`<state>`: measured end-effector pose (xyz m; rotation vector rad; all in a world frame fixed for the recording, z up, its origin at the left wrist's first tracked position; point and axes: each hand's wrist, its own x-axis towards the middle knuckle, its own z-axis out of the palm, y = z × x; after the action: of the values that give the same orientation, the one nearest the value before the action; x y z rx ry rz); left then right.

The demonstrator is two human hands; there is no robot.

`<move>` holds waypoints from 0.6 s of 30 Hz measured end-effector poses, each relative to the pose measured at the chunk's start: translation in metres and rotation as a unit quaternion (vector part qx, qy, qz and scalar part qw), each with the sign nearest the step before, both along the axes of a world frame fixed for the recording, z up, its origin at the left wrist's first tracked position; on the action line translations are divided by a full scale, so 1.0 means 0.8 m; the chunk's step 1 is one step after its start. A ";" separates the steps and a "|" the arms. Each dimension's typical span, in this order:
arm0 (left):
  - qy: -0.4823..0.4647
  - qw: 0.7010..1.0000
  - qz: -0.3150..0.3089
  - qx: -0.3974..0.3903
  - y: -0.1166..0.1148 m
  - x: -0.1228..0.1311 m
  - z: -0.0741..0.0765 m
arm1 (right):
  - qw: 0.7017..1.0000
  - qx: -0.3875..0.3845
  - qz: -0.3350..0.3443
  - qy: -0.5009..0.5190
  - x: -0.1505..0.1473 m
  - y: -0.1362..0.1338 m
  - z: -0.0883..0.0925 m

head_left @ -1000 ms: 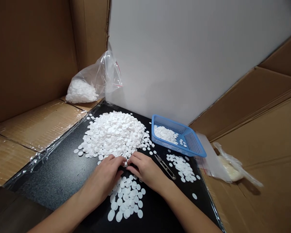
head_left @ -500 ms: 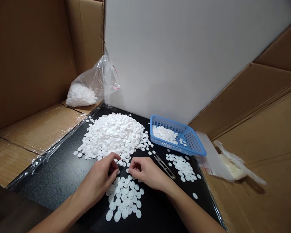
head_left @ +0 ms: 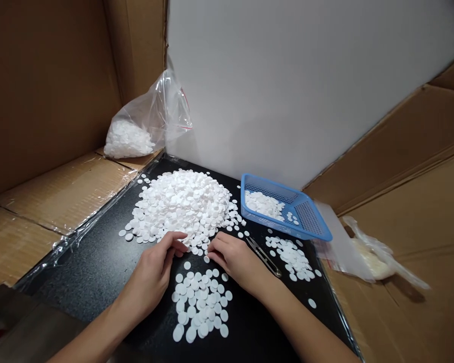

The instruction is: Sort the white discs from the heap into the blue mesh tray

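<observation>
Head view: left hand (head_left: 154,272) and right hand (head_left: 237,259) meet at the near edge of the big disc pile (head_left: 181,201) on the black desk (head_left: 91,275), fingertips on loose discs. Each grip curls narrow; whether either holds a disc I cannot tell. Snips (head_left: 265,257) lie just beside the right hand, handy.

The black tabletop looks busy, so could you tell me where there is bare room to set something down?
Bare black tabletop lies left of the left hand, nearer than the big disc pile. Crowded: the small disc group between the hands, the snips and scattered discs by the right hand and blue basket.
</observation>
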<state>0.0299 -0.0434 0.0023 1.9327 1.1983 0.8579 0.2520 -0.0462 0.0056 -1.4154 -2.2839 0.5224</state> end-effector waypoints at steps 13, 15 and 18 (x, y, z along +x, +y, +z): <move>0.018 0.999 -0.027 0.001 -0.003 0.000 -0.011 | 0.954 -0.254 -0.122 0.105 -0.007 -0.007 0.021; 0.022 0.999 -0.031 0.002 -0.003 0.000 -0.011 | 0.963 -0.230 -0.107 0.096 -0.007 -0.006 0.020; 0.021 0.999 -0.032 0.006 -0.003 -0.001 -0.008 | 0.983 -0.141 -0.068 0.094 -0.010 -0.005 0.015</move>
<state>0.0288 -0.0461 -0.0039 1.9979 1.1517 0.7966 0.2439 -0.0499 0.0172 -1.5637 -2.0080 0.9227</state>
